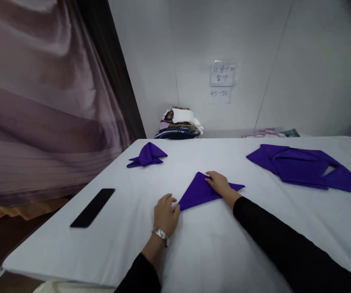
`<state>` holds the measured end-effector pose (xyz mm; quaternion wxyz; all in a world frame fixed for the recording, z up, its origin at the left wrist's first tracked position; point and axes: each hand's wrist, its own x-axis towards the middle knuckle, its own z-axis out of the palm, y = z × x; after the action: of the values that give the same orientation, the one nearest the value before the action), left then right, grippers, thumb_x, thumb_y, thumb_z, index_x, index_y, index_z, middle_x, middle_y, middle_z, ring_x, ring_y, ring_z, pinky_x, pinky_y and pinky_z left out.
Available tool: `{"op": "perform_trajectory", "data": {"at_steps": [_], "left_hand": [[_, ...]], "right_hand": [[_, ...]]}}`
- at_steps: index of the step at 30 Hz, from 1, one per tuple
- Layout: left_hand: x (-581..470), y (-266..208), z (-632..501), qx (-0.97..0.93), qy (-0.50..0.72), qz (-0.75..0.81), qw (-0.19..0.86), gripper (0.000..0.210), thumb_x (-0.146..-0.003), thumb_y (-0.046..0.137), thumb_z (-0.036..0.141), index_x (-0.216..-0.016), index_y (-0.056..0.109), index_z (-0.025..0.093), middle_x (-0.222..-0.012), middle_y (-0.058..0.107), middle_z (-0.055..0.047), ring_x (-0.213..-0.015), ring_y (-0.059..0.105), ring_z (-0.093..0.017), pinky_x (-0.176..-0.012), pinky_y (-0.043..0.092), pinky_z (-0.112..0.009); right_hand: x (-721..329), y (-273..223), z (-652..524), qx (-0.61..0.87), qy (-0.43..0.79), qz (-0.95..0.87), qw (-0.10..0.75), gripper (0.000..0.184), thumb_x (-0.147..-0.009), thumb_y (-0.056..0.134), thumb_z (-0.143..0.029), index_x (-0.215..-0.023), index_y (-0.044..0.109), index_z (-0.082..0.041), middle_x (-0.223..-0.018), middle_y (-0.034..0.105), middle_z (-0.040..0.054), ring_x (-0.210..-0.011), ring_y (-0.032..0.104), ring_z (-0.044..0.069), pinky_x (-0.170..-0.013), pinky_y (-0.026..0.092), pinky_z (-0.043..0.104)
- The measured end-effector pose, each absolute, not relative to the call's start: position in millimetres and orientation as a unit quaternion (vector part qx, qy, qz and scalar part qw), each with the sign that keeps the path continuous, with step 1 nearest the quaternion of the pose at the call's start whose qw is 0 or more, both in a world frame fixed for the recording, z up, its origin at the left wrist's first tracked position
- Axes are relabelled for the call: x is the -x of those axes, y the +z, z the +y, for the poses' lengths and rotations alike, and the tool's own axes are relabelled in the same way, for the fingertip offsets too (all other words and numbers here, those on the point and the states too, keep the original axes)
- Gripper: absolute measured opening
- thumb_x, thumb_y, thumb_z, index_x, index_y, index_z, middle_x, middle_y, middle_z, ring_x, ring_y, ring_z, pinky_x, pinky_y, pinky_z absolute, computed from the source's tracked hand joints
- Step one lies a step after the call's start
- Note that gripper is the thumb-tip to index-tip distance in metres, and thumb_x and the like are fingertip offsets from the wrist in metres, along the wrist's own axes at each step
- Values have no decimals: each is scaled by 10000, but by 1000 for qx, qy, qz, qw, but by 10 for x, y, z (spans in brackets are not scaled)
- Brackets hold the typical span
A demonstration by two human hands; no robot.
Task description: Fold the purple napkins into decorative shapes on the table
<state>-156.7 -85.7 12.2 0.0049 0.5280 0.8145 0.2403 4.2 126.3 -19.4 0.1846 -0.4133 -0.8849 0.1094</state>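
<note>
A purple cloth napkin (196, 193), folded into a triangle, lies on the white-covered table in front of me. At its left corner my left hand (165, 216), wearing a silver bracelet, has thumb and fingers closed on the tip. My right hand (220, 183) rests over the upper right part of the napkin, fingers apart and touching the cloth near its top edge. A narrow purple point sticks out to the right, beyond that hand. The cloth under my right palm is hidden.
Back left stands a folded purple napkin (147, 155). Several flat purple napkins (300, 167) lie overlapping at the right. A black flat slab (93, 208) sits near the table's left edge. A clothes pile (180, 124) is behind the table, below paper signs (222, 74). A curtain (41, 101) hangs left.
</note>
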Motion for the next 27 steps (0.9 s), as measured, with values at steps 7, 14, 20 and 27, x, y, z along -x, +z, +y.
{"op": "perform_trajectory", "data": {"at_steps": [7, 14, 20, 27], "left_hand": [[1101, 175, -211, -672, 173, 720, -7, 417, -862, 341, 329, -1247, 422, 192, -1399, 341, -68, -1286, 264, -201, -1063, 182, -436], [1059, -114, 149, -663, 33, 747, 33, 646, -852, 201, 503, -1355, 260, 103, -1453, 208, -101, -1337, 129, -231, -1077, 122, -441], [1087, -133, 145, -663, 29, 748, 27, 659, -850, 168, 516, -1361, 251, 107, -1456, 193, -92, -1340, 117, -223, -1077, 116, -432], [1080, -108, 151, -660, 29, 749, 44, 679, -843, 158, 528, -1366, 234, 102, -1460, 180, -81, -1342, 104, -222, -1082, 106, -433]], "right_hand": [[-41, -140, 1231, 413, 96, -886, 185, 336, -859, 446, -308, -1170, 511, -197, -1130, 578, 59, -1022, 531, 181, -836, 399, 275], [-36, -114, 1210, 424, 80, -886, 171, 329, -885, 396, -334, -1176, 488, -212, -1105, 575, 56, -1000, 531, 172, -810, 394, 264], [-298, -74, 1349, 447, 65, -879, 151, 331, -897, 353, -369, -1153, 499, -218, -1030, 574, 67, -925, 545, 181, -764, 388, 270], [-825, -95, 1606, 497, 54, -851, 159, 338, -905, 317, -366, -1092, 545, -200, -999, 576, 81, -880, 549, 178, -745, 378, 261]]}}
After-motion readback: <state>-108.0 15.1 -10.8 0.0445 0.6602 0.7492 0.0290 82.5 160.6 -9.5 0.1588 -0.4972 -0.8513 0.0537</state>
